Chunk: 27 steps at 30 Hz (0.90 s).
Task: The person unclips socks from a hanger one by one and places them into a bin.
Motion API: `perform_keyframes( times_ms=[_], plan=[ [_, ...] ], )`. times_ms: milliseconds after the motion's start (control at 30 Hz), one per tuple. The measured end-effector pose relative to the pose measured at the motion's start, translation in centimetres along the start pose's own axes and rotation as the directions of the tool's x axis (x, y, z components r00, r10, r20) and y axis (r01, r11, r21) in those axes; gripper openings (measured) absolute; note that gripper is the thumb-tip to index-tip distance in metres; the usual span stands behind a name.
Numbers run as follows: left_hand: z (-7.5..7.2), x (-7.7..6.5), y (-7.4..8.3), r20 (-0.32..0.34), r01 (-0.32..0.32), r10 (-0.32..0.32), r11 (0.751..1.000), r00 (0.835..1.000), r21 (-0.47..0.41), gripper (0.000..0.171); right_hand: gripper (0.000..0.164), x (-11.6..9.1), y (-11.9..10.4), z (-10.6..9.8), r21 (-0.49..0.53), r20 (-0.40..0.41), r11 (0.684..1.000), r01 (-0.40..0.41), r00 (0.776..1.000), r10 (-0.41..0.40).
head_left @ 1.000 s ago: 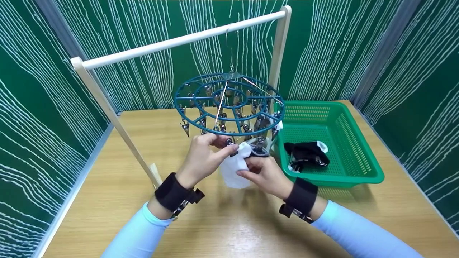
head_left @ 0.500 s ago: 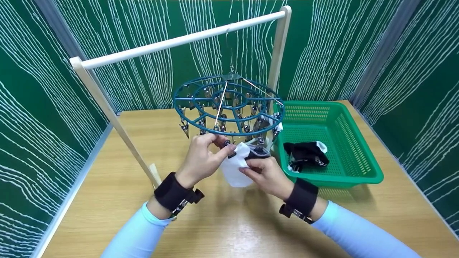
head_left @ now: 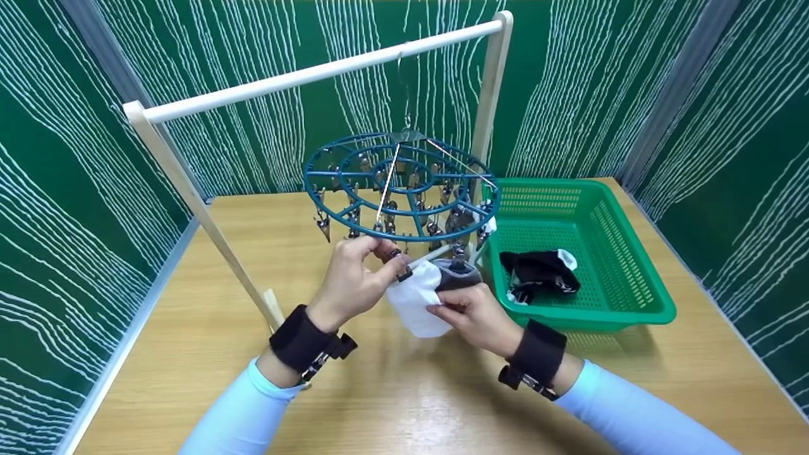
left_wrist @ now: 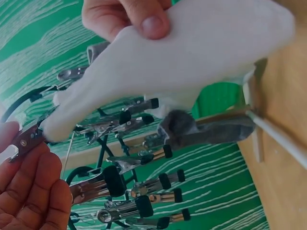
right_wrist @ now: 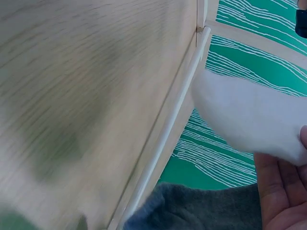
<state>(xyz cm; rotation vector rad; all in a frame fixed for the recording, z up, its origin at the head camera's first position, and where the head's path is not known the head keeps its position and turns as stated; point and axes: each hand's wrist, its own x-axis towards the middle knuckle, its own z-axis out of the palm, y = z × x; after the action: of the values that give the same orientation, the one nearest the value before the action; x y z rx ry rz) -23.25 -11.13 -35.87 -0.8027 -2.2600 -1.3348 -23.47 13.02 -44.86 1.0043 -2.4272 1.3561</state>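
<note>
My left hand (head_left: 359, 273) pinches a metal clip (left_wrist: 28, 140) that hangs from the front rim of a round blue-green clip hanger (head_left: 404, 237). With thumb and fingers my right hand (head_left: 478, 316) grips a white sock (head_left: 414, 306) by its side. In the left wrist view one end of the sock lies right at the tip of the pinched clip. Just right of the white sock, a grey sock (head_left: 458, 278) hangs from another clip (head_left: 459, 254). Several other clips (left_wrist: 127, 206) dangle under the hanger, their tips dark.
A wooden rack with a white bar (head_left: 316, 74) carries the hanger. On the right of the wooden table (head_left: 265, 392) stands a green basket (head_left: 632, 316) holding black and white socks (head_left: 540, 272). Patterned green panels (head_left: 253, 126) enclose the table.
My right hand has shifted slightly right and down with the white sock, and more of the grey sock shows. The pinched clip has tilted and dropped a little; the hanger has swung slightly left.
</note>
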Motion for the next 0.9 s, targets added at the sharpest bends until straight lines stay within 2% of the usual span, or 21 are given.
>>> perform_keyframes(
  times_ms=[100, 333, 433, 567, 733, 900],
  plan=[
    [-0.1, 0.0, 0.1, -0.012, 0.001, -0.001, 1.000, 1.000, 0.012, 0.010, 0.008, -0.3, 0.2, -0.1, 0.005, -0.015, 1.000, 0.015, 1.000, -0.014],
    [0.0, -0.1, -0.1, -0.017, 0.034, -0.034, 0.999, 0.999, 0.024, 0.015, 0.012, -0.4, 0.1, -0.7, -0.008, -0.044, 0.993, 0.114, 0.992, -0.114],
    [0.0, -0.2, -0.1, -0.016, 0.061, -0.061, 0.998, 0.998, 0.023, 0.016, 0.015, -0.4, -0.3, -1.3, 0.003, -0.039, 0.993, 0.117, 0.992, -0.117],
    [0.1, -0.1, -0.3, -0.030, 0.088, -0.087, 0.996, 0.996, 0.025, 0.017, 0.015, -0.3, -0.8, -2.3, 0.021, -0.070, 0.993, 0.118, 0.991, -0.116],
    [0.2, 0.0, -0.5, -0.044, 0.088, -0.087, 0.996, 0.995, 0.022, 0.016, 0.015, -0.3, -1.5, -3.7, 0.053, -0.117, 0.990, 0.134, 0.985, -0.127],
    [0.3, -0.1, -0.5, -0.026, 0.103, -0.103, 0.995, 0.994, 0.011, 0.016, 0.018, -0.3, -2.3, -5.3, 0.040, -0.139, 0.986, 0.161, 0.978, -0.154]
  ],
)
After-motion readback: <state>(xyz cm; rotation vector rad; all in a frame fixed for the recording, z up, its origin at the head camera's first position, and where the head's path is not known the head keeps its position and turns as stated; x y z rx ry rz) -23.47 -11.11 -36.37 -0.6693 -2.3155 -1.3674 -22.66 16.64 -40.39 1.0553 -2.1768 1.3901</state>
